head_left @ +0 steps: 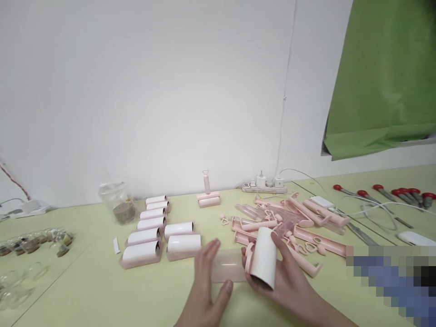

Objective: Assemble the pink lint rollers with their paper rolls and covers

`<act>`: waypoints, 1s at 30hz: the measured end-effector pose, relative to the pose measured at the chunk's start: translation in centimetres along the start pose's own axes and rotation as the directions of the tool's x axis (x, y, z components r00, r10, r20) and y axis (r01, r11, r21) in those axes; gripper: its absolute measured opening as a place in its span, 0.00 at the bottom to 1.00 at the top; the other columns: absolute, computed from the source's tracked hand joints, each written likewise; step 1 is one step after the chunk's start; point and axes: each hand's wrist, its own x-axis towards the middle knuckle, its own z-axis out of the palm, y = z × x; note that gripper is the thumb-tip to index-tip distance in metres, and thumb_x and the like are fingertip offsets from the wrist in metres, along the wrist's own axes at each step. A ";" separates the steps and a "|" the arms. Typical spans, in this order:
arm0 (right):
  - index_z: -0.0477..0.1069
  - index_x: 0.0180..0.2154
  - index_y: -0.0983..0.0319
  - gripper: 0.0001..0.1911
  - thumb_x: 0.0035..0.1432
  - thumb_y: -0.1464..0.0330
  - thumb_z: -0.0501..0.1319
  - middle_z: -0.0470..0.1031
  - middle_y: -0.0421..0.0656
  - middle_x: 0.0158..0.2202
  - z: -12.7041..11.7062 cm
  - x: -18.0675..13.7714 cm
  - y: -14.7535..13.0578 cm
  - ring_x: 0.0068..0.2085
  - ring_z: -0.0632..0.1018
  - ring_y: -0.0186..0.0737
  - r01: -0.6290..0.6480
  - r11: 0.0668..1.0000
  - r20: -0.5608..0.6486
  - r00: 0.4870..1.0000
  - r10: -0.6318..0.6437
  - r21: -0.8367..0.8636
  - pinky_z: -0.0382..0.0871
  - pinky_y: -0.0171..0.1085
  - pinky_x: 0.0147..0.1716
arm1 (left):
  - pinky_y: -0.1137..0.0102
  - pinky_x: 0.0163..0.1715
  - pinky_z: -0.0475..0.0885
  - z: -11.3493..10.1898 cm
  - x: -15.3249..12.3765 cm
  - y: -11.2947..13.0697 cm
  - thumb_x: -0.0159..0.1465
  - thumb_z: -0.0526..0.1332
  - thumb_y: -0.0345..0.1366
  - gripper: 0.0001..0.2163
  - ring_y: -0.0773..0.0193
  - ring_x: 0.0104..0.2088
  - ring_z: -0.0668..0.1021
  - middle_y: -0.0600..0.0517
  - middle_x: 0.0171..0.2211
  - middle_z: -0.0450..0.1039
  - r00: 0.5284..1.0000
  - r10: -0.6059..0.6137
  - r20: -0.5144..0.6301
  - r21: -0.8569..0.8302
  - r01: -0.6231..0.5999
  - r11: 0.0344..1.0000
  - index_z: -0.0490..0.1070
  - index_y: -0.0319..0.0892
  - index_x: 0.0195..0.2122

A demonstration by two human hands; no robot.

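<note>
My right hand (284, 277) is wrapped round a lint roller (265, 258), a white paper roll on a pink plastic frame. The roll is tilted, and the dark open end of its core faces down toward me. A clear plastic cover (227, 265) lies on the table between my hands. At its left end is my left hand (207, 281), thumb and fingers spread apart; I cannot tell whether it touches the cover. Right behind my right hand is a pile of pink handle parts (255, 225), clear covers and heart-shaped rings.
Several white rolls in clear covers (141, 254) stand in rows on the left. At the wall are an upright pink roller (208, 195), a power strip (265, 187) and a plastic bag (119, 206). Red-tipped tools (371, 197) and cables lie right; glass-like jars (34, 240) left.
</note>
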 end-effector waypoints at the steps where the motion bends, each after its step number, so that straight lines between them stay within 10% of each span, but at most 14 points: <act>1: 0.67 0.32 0.62 0.18 0.49 0.53 0.56 0.71 0.42 0.31 0.0 0.0 0.4 0.36 0.72 0.39 -0.019 0.999 0.001 1.000 0.019 -0.034 0.64 0.41 0.40 | 0.57 0.55 0.49 0.5 0.0 0.5 0.57 0.54 0.42 0.24 0.52 0.57 0.55 0.44 0.56 0.54 0.996 0.054 0.076 -0.007 -0.054 0.999 0.57 0.41 0.54; 6: 0.67 0.35 0.62 0.17 0.53 0.55 0.54 0.72 0.42 0.31 0.2 0.0 1.6 0.35 0.73 0.38 0.017 0.988 -0.043 0.999 -0.024 -0.154 0.65 0.39 0.38 | 0.61 0.54 0.52 2.2 0.3 1.3 0.61 0.47 0.44 0.20 0.57 0.56 0.57 0.48 0.57 0.55 0.975 0.072 0.211 -0.134 -0.044 0.990 0.60 0.45 0.53; 13: 0.65 0.35 0.61 0.20 0.50 0.52 0.54 0.70 0.40 0.24 -0.9 0.1 3.3 0.25 0.71 0.34 -0.045 0.808 -0.052 0.999 0.018 -0.587 0.63 0.33 0.27 | 0.64 0.52 0.58 0.4 0.4 1.3 0.60 0.49 0.48 0.23 0.56 0.51 0.66 0.47 0.50 0.65 0.938 -0.335 0.091 -0.422 0.342 0.840 0.59 0.42 0.54; 20: 0.68 0.27 0.68 0.28 0.41 0.46 0.57 0.66 0.39 0.18 -2.5 0.6 3.8 0.20 0.66 0.29 -0.053 0.406 -0.043 0.999 0.033 -0.913 0.54 0.29 0.21 | 0.72 0.22 0.66 0.6 -0.6 1.7 0.59 0.48 0.51 0.24 0.70 0.22 0.68 0.45 0.50 0.62 0.919 -0.221 0.327 -0.404 0.347 0.846 0.58 0.48 0.54; 30: 0.68 0.29 0.66 0.23 0.44 0.51 0.59 0.65 0.38 0.23 -0.1 -1.1 3.0 0.24 0.66 0.30 -0.111 0.313 -0.081 0.991 0.108 -0.943 0.56 0.31 0.27 | 0.72 0.18 0.65 0.9 -0.8 1.9 0.57 0.50 0.51 0.24 0.66 0.26 0.68 0.43 0.48 0.60 0.937 -0.087 0.338 -0.450 0.242 0.860 0.61 0.48 0.52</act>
